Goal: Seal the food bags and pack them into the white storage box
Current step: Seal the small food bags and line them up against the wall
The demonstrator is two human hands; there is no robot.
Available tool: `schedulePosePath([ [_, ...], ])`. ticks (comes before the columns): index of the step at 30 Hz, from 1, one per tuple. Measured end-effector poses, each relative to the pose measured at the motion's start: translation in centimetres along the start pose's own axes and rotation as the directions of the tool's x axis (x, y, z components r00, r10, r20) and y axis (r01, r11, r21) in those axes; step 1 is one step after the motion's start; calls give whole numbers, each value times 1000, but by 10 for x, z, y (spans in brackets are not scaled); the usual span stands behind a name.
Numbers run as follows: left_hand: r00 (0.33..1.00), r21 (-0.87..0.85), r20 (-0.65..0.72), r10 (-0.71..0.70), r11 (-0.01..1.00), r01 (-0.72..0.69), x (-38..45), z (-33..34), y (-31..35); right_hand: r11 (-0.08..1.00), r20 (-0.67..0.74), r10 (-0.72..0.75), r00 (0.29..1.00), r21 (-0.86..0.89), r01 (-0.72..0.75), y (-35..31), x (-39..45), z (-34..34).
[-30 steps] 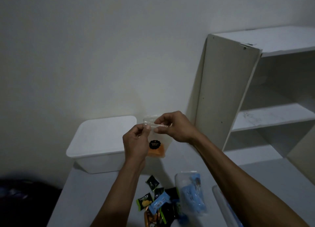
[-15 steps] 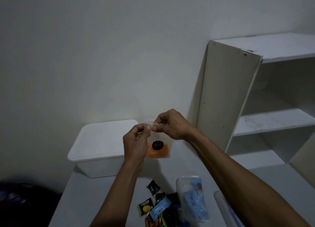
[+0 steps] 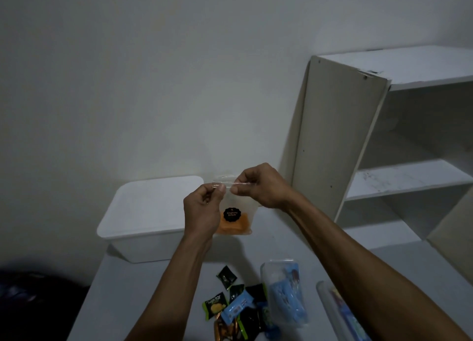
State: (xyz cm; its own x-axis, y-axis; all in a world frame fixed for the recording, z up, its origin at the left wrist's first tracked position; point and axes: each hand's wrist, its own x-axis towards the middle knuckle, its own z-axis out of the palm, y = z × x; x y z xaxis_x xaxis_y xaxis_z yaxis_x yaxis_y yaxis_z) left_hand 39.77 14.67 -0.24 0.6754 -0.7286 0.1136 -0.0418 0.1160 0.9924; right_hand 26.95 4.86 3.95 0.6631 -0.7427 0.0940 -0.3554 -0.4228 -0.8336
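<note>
Both hands up: left hand [image 3: 202,207] and right hand [image 3: 258,187] pinch the clear food bag [image 3: 234,219] along its top strip. White storage box [image 3: 148,212] sits lidded behind, just left

Shelf unit [image 3: 399,146]: you see it standing open at the right, on the desk [image 3: 143,289].
Wall [image 3: 153,84]: plain, behind it.

Both arms are stretched out forward and up, bare forearms angling in toward each other. Left hand [image 3: 202,207] has thumb and fingers pinched together at the top, knuckles facing the camera. Right hand [image 3: 258,187] sits just beside it, a bit higher, fingers curled in a pinch too.
</note>
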Motion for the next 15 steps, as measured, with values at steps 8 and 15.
schedulePosePath([
  [8,999,-47,-22,-42,998,41,1,3,-4,994,-61,33,998,110,-27,8,-2,3],
  [15,996,-80,-45,-76,994,72,6,-4,-4,978,-77,81,994,200,-64,18,-3,-2],
])
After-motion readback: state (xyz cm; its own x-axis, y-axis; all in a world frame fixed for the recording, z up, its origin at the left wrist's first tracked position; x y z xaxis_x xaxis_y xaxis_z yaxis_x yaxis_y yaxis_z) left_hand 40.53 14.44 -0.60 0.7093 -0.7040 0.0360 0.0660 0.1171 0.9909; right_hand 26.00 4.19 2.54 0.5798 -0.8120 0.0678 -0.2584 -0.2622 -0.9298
